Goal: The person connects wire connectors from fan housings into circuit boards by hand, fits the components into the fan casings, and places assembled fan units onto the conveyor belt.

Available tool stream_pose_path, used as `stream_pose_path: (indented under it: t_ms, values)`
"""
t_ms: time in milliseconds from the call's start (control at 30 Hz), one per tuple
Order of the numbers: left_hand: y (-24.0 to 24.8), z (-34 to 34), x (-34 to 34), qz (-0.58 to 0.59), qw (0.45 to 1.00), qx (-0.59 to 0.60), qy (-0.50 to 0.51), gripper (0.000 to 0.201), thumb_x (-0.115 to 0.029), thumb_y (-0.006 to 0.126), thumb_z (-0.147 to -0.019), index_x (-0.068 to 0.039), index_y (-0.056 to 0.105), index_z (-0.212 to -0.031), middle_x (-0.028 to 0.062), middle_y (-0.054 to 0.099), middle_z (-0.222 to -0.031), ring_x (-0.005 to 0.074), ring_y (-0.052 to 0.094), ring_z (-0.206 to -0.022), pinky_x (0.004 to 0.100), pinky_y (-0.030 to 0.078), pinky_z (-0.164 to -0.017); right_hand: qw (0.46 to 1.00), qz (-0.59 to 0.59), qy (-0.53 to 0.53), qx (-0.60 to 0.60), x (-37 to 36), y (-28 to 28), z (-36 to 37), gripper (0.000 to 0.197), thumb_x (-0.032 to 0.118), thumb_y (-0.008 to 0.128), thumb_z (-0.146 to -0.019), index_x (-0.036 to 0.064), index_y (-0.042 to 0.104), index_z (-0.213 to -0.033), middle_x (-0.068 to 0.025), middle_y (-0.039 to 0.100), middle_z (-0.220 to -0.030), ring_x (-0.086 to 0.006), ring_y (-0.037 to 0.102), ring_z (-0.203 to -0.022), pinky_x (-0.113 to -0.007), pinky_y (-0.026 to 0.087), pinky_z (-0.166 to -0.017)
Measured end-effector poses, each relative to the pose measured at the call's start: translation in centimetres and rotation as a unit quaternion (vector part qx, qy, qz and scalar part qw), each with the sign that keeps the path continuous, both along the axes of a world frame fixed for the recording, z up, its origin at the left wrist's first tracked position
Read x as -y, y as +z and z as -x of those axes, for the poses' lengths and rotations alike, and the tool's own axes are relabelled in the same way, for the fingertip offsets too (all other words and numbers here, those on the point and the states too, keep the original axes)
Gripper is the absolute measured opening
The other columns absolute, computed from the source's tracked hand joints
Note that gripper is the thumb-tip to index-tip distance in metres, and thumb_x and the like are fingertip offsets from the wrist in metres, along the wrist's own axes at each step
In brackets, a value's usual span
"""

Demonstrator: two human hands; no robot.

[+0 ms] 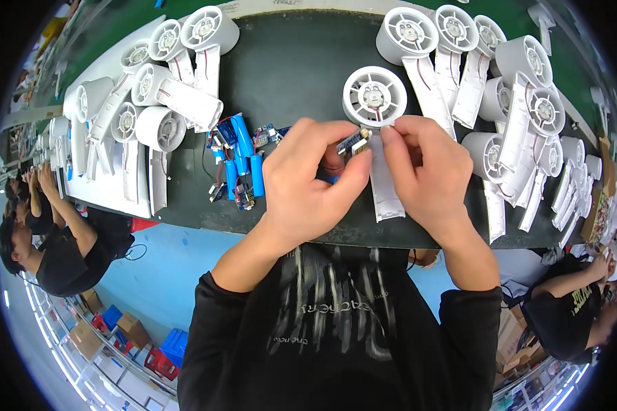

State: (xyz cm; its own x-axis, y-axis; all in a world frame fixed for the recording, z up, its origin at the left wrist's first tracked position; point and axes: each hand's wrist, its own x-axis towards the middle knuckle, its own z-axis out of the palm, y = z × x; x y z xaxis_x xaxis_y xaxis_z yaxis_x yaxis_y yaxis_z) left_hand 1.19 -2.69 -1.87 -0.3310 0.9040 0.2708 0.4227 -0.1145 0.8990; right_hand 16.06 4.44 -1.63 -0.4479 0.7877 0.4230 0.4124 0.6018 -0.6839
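Note:
Between my left hand's [315,181] thumb and fingers is a small circuit board [354,142], pinched above the table; a little blue shows under that hand. My right hand [428,168] is closed right beside it, thumb and fingertips together; whatever they grip is too small to make out. Directly ahead of both hands lies a white fan housing [350,96], its round spoked head facing up with a motor and a red wire in the middle. Its open half-handle [386,195] runs toward me, partly hidden under my hands.
Left of my hands sits a pile of blue battery cells [256,175] wired to small boards. More white fan housings [159,129] crowd the table's left side, and others [488,155] its right. Co-workers sit at the left [82,250] and right [569,308].

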Motion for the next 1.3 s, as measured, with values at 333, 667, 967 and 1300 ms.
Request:
stream_pose_path:
  t_ms: [333,667,967,1300]
  values:
    - [-0.8,0.1,0.1,-0.073,0.997,0.006,0.009,0.031,0.002,0.076,-0.069,-0.001,0.066,-0.098,0.0066,0.057,-0.081,0.0111,0.053,-0.058,0.0237,0.043,-0.051,0.999,-0.041,-0.016,0.030,-0.1,0.5,-0.1,0.008,0.002,0.070,-0.081,0.0007,0.065,-0.088,-0.0071,0.063,-0.070,-0.0126,0.058,-0.054,-0.024,0.044,-0.049]
    - [-0.8,0.2,0.1,-0.094,0.995,-0.022,-0.007,0.030,0.005,0.074,-0.069,0.001,0.066,-0.098,0.0080,0.060,-0.081,0.0100,0.053,-0.053,0.0223,0.042,-0.048,0.998,-0.032,0.054,-0.003,0.0,0.2,-0.1,0.018,-0.003,0.067,-0.080,-0.0007,0.067,-0.097,-0.0101,0.065,-0.076,-0.0185,0.060,-0.059,-0.026,0.045,-0.052]
    - [-0.6,-0.1,-0.2,-0.073,0.994,-0.079,0.021,0.033,0.005,0.074,-0.068,0.001,0.068,-0.100,0.0073,0.060,-0.078,0.0092,0.052,-0.053,0.0221,0.042,-0.047,0.989,-0.097,0.110,-0.011,-0.8,-0.8,0.1,0.013,-0.004,0.064,-0.079,-0.0027,0.062,-0.092,-0.0121,0.060,-0.073,-0.0255,0.056,-0.058,-0.034,0.042,-0.051]
    - [-0.5,0.0,0.1,-0.098,0.989,-0.102,-0.042,0.034,0.006,0.070,-0.073,0.007,0.065,-0.107,0.0157,0.064,-0.092,0.0132,0.058,-0.061,0.0248,0.049,-0.054,0.984,-0.124,0.125,0.007,-1.1,-0.7,-0.5,0.011,0.000,0.066,-0.078,0.0002,0.060,-0.086,-0.0085,0.056,-0.068,-0.0246,0.049,-0.053,-0.034,0.036,-0.050]
